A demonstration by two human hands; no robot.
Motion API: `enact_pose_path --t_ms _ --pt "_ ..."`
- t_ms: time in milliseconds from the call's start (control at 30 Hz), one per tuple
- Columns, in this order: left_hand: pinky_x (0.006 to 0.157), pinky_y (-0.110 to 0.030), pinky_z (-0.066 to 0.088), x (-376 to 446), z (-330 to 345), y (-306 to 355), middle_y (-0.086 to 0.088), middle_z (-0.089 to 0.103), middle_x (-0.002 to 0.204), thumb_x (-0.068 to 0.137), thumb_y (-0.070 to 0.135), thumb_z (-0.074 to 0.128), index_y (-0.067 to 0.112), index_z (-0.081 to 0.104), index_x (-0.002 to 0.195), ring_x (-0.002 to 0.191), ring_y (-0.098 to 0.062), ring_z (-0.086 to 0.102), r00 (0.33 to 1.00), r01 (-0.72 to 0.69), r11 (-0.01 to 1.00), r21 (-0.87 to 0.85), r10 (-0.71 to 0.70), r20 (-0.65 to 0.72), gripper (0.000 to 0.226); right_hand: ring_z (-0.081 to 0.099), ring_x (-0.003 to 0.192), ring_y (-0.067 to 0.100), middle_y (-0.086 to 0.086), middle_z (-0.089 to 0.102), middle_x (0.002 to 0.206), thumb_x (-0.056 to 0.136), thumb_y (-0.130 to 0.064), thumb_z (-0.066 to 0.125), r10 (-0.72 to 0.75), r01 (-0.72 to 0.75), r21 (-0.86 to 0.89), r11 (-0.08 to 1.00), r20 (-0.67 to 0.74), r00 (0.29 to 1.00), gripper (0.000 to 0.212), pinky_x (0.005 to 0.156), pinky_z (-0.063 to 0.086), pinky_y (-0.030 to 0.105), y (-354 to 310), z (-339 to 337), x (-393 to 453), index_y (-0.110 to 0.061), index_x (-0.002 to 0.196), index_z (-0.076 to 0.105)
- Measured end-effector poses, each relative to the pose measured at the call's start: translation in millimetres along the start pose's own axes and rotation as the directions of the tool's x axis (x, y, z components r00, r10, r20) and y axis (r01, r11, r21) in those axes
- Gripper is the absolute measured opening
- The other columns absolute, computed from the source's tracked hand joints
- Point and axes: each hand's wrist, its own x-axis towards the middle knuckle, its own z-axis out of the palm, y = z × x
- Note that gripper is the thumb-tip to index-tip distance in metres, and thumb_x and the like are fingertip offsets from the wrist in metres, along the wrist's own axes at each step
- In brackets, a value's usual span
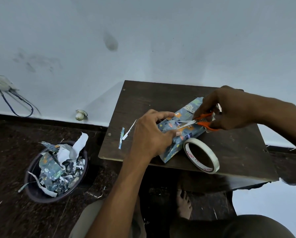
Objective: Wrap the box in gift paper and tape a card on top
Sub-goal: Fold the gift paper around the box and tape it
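Head view: a long box (181,131) in glossy blue patterned paper lies on a dark wooden table (229,148), running diagonally from near-left to far-right. Left hand (152,134) grips its middle; right hand (226,109) grips orange-handled scissors (195,122), blades parted.

bare table (161,93) lies open behind the wrapped box (181,134); tape roll (201,155) crowds its near side.

Pale wall (143,40), dark speckled floor (9,160), small dark wooden table (233,148).
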Motion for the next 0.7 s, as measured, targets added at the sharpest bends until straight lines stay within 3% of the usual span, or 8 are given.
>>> enact_pose_path --t_ms 467,533,633,700 --pt "0.093 -0.026 0.054 1 -2 1 0.016 0.061 0.113 0.069 0.034 0.092 0.033 0.072 0.123 0.102 -0.001 0.060 0.999 0.011 1.000 0.014 -0.012 0.039 0.057 0.054 0.081 -0.018 -0.022 0.070 0.095 0.076 -0.017 0.081 -0.030 0.031 -0.021 0.999 0.026 0.999 0.041 0.063 0.038 0.003 -1 2 9 -0.041 0.109 0.078" --pt "0.094 -0.026 0.053 0 -3 1 0.016 0.060 0.114 0.070 0.034 0.092 0.034 0.070 0.125 0.103 0.000 0.059 0.998 0.017 1.000 0.014 -0.018 0.056 0.059 0.054 0.080 -0.018 -0.025 0.067 0.091 0.076 -0.013 0.079 -0.025 0.025 -0.015 1.000 0.039 0.999 0.043 0.065 0.037 0.007 -3 2 11 -0.041 0.109 0.078" --pt "0.096 -0.030 0.055 1 -3 0 0.016 0.060 0.116 0.070 0.035 0.092 0.034 0.070 0.126 0.104 -0.002 0.059 0.998 0.022 1.000 0.014 -0.023 0.062 0.060 0.059 0.078 -0.011 -0.028 0.067 0.085 0.076 -0.011 0.078 -0.010 0.010 0.016 1.000 0.047 0.999 0.042 0.067 0.047 0.015 -5 0 13 -0.041 0.106 0.078" --pt "0.095 -0.032 0.055 1 -3 0 0.015 0.060 0.115 0.070 0.036 0.092 0.034 0.070 0.126 0.104 -0.002 0.060 0.997 0.027 1.000 0.012 -0.028 0.066 0.060 0.061 0.079 -0.010 -0.029 0.068 0.083 0.076 -0.011 0.078 -0.004 0.002 0.038 0.999 0.044 0.999 0.041 0.068 0.047 0.014 -6 -1 13 -0.040 0.104 0.079"
